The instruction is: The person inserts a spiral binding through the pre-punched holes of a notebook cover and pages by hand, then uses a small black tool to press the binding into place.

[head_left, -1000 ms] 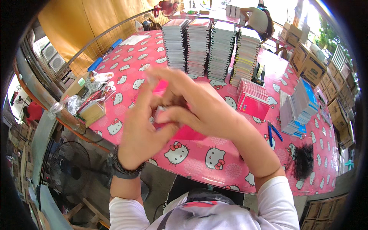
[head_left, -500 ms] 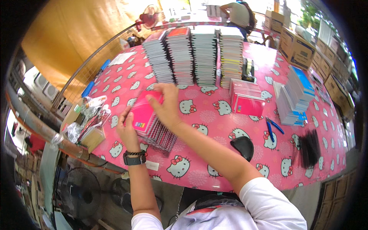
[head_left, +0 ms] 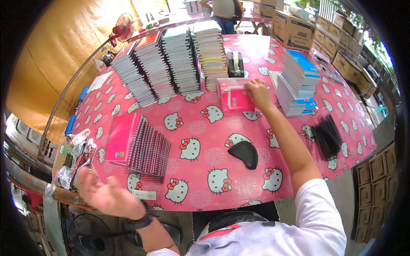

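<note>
At the right edge of a pile of pink notebooks, the fingers of my right hand are curled closed on a notebook; the fingertips are partly hidden. My left hand is raised at the table's near left edge, holding nothing, palm up with its fingers apart and slightly blurred. Beyond it leans a larger stack of pink spiral notebooks, black coil bindings facing right, with no hand on it.
Tall notebook stacks and a tape dispenser stand at the back. Blue-covered booklets and black binding coils lie right. A curved black pad sits mid-table, plastic-wrapped items at left, cartons far right.
Both hands have left the left notebook stack. My right hand has moved right to the smaller pink pile; my left has drawn back and opened. The view has shifted rightward.
</note>
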The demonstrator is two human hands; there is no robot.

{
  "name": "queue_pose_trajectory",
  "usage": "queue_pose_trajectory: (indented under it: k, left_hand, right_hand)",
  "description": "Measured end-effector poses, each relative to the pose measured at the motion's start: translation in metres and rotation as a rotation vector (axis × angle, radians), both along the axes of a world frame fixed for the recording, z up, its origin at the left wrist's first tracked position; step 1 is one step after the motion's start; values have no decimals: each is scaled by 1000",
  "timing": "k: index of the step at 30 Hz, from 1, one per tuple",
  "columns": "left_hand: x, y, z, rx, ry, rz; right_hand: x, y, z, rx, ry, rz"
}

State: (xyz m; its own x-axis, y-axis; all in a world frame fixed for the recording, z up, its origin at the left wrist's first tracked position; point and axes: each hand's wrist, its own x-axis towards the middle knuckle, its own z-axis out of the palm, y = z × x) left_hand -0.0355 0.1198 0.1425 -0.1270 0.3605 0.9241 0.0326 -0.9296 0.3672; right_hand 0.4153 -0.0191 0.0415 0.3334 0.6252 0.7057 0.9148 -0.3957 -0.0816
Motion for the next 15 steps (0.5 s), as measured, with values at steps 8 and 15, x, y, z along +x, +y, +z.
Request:
queue_pose_trajectory:
  k: [8,15]
  left_hand:
    - [102,-70,-56,-382,478,-522]
    - [52,-82,-170,-964,512,-1126]
  right_hand:
    - [-178,-32,44,-43,188,446]
    - [-264,-92,-33,595,1564,500]
